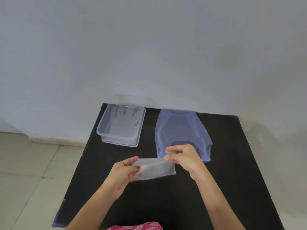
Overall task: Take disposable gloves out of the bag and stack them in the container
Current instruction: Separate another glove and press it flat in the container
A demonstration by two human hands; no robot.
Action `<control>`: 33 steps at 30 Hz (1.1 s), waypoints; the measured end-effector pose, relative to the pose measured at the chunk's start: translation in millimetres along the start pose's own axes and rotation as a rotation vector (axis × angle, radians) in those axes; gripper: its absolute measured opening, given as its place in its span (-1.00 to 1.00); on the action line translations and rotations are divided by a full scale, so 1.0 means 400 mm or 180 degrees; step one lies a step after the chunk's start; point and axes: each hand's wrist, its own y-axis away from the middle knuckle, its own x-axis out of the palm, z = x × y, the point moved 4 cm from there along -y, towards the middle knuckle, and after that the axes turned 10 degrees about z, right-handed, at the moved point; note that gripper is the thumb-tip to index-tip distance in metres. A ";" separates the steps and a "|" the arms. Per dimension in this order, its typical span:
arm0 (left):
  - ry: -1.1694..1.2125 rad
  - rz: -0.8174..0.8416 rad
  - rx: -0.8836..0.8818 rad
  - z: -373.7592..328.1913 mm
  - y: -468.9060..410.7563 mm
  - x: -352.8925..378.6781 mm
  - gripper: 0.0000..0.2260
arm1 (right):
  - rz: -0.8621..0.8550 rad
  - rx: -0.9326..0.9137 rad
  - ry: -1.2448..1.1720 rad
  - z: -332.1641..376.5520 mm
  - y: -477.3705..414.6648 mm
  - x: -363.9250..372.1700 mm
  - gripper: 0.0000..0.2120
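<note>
- Closest to the viewer, a strip of pink patterned cloth (134, 227) shows at the lower edge, with both bare forearms reaching forward from it over the black table (166, 205).
- The left hand (123, 173) pinches one end of a thin, clear disposable glove (156, 170); its thumb lies on top, and the fingers curl beneath the film.
- The right hand (181, 156) nips the glove's other upper corner between thumb and forefinger, the remaining fingers bent loosely behind.
- The glove hangs stretched between the two sets of fingertips, held just above the tabletop, its lower edge sagging toward the person.
- Just beyond the right hand's knuckles lies the pale bluish bag (181, 131), flat on the table, its near end partly hidden by that hand.
- Farther off, past the left fingertips and well apart from them, sits the clear rectangular container (101, 128) at the table's far left corner, with at least one glove (124, 123) lying flat inside, fingers pointing toward the wall (149, 47).
</note>
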 end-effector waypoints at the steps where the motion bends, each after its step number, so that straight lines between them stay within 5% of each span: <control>1: -0.0054 0.0004 0.0081 -0.035 0.002 -0.017 -0.65 | -0.0012 -0.0071 -0.0018 0.025 -0.008 0.012 -0.66; 21: -0.0877 0.0091 0.0683 -0.487 -0.150 -0.236 -0.37 | 0.0014 -0.0398 -0.0685 0.371 -0.273 0.147 -0.57; 28: -0.1551 0.0044 0.1422 -0.653 -0.208 -0.233 -0.24 | -0.0514 -0.1095 -0.0700 0.486 -0.362 0.143 -0.48; 33: -0.2094 0.0035 0.1454 -0.667 -0.276 -0.255 -0.20 | -0.0709 -0.1102 -0.0541 0.446 -0.389 0.181 -0.46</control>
